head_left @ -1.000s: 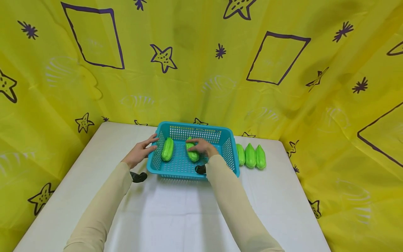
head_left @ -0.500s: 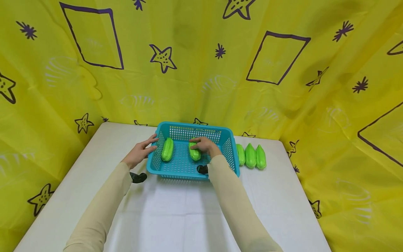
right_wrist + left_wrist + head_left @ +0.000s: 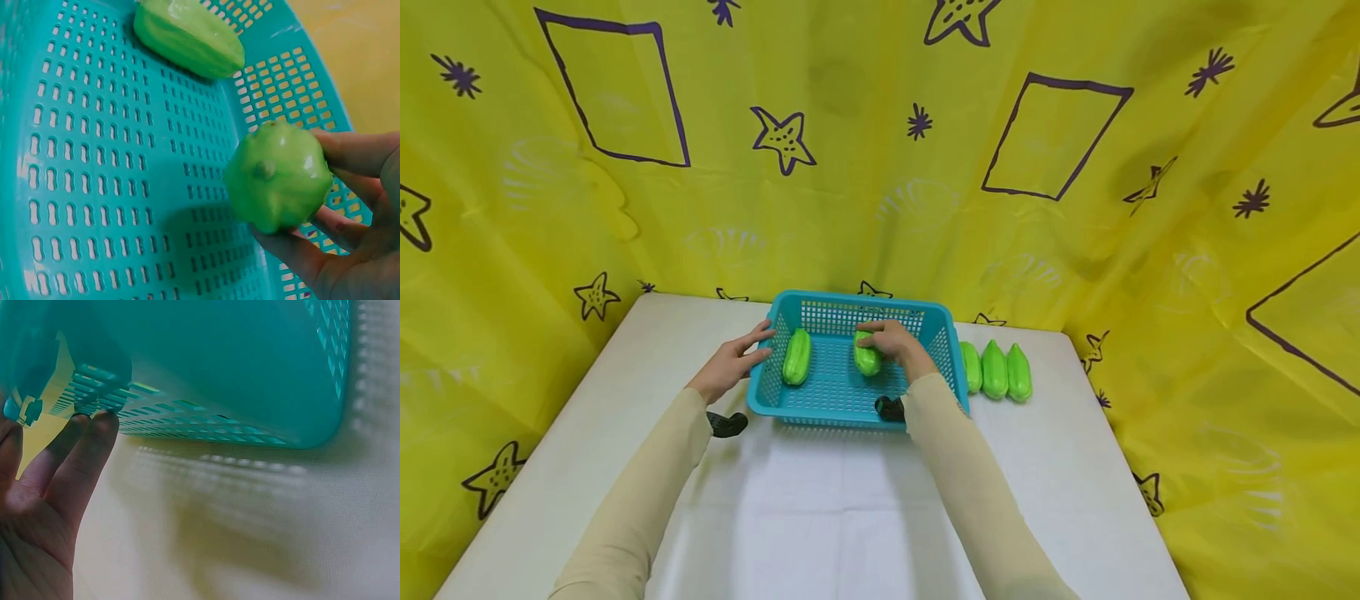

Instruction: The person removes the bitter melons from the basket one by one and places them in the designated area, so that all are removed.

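A ridged green vegetable (image 3: 867, 360) is held in my right hand (image 3: 895, 340), inside the turquoise basket (image 3: 831, 414). In the right wrist view, thumb and fingers grip the sides of this vegetable (image 3: 275, 178), its rounded end facing the camera. A second green vegetable (image 3: 797, 357) lies along the basket's left side. At the left wall, my left hand (image 3: 730, 367) touches the basket from outside with extended fingers. The left wrist view shows fingertips (image 3: 103, 419) against the perforated wall.
Three more green vegetables (image 3: 995, 371) lie side by side right of the basket on the white table (image 3: 842, 533). Yellow patterned curtains (image 3: 850, 208) enclose the back and sides. Dark wrist devices (image 3: 727, 425) stick out beneath both wrists.
My right hand has moved right and slightly away within the basket, carrying the green vegetable with it. The left hand stays at the basket's left wall.
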`<state>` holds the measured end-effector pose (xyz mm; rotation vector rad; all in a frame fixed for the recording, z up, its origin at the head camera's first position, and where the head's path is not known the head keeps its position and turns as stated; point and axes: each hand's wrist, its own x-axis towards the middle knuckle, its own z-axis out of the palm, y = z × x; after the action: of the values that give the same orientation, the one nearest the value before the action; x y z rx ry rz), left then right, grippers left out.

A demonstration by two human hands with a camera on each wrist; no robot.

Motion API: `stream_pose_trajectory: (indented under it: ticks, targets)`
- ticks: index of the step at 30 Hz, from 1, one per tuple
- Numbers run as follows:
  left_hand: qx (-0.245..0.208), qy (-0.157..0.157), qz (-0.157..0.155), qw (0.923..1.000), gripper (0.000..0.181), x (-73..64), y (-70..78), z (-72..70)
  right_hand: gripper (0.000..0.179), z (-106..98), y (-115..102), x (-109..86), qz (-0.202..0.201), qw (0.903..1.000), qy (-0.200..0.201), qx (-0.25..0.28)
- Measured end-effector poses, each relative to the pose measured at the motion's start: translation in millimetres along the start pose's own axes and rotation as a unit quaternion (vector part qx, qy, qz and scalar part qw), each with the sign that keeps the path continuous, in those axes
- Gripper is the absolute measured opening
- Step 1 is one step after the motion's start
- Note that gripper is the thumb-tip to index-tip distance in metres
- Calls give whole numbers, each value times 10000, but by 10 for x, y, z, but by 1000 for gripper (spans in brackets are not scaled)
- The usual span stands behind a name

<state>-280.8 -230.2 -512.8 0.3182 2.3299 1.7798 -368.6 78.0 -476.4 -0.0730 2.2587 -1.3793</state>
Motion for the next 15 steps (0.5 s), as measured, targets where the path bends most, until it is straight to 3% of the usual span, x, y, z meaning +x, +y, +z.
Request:
stream_pose_trajectory:
  ticks: [7, 15]
  targets:
    - [48, 14, -24, 10000, 59, -19, -12, -14, 52, -61, -90, -96, -413, 9972, -429, 454]
    - [105, 21, 11, 9999, 59, -14, 0, 1, 44, -178, -218, -357, -1013, 9831, -113, 1519]
